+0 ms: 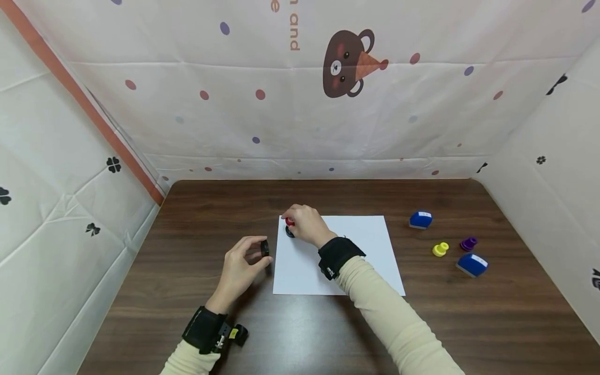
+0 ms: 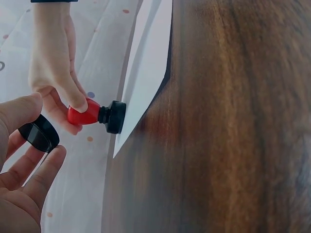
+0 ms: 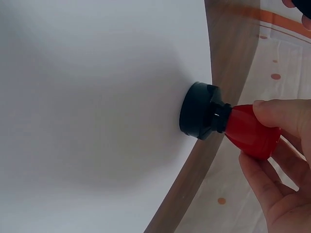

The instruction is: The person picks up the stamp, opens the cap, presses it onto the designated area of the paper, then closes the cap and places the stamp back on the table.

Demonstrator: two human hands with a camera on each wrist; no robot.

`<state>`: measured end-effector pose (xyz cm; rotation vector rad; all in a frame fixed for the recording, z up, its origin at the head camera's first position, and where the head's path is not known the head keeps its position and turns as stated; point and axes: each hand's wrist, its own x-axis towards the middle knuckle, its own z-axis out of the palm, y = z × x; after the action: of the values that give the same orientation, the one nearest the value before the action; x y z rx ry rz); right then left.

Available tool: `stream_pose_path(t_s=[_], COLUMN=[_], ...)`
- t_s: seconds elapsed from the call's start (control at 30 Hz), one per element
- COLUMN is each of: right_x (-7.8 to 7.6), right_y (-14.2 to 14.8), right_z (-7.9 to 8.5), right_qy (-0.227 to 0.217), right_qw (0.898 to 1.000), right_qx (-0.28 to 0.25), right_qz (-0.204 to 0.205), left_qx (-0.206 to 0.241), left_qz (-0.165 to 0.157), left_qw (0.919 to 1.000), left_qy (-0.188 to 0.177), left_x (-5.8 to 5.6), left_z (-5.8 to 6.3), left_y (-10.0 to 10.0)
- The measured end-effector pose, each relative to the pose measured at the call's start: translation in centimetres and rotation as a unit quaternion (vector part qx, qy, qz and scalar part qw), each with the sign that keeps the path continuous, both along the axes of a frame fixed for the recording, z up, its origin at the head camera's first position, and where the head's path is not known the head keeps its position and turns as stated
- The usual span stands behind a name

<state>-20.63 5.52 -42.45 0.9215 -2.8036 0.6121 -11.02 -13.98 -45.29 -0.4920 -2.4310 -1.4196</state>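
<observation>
My right hand (image 1: 307, 224) grips the red handle of a round stamp (image 3: 250, 133). The stamp's wide black base meets the white sheet of paper (image 1: 361, 226) near its far left corner; whether it is pressed down I cannot tell. Thumb and fingers wrap the handle in the right wrist view. Just left of the sheet, my left hand (image 1: 240, 268) holds a round black cap (image 2: 41, 133) on edge between thumb and fingertips, raised above the table. The stamp's printing face is hidden.
Right of the paper on the brown wooden table (image 1: 187, 250) are two blue objects with white labels (image 1: 421, 220), a small yellow stamp-like piece (image 1: 440, 249) and a purple one (image 1: 469, 243). Printed cloth (image 1: 290, 120) hangs behind the table and along both sides.
</observation>
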Motion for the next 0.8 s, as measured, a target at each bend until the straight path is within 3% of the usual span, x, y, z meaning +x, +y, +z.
stream_pose_path(t_s=[0.5,0.8], right_x=[0.07,0.23], right_y=[0.0,-0.14], right_z=[0.13,-0.02], right_qy=[-0.022,-0.013], right_qw=[1.0,1.0], right_qx=[-0.003,-0.01], right_qz=[-0.011,-0.012], left_qx=[0.003,0.001], left_qz=[0.012,0.012], left_qw=[0.9999,0.9999], left_qy=[-0.011,0.008], left_x=[-0.1,-0.1], left_z=[0.0,-0.25], left_y=[0.16,0.13])
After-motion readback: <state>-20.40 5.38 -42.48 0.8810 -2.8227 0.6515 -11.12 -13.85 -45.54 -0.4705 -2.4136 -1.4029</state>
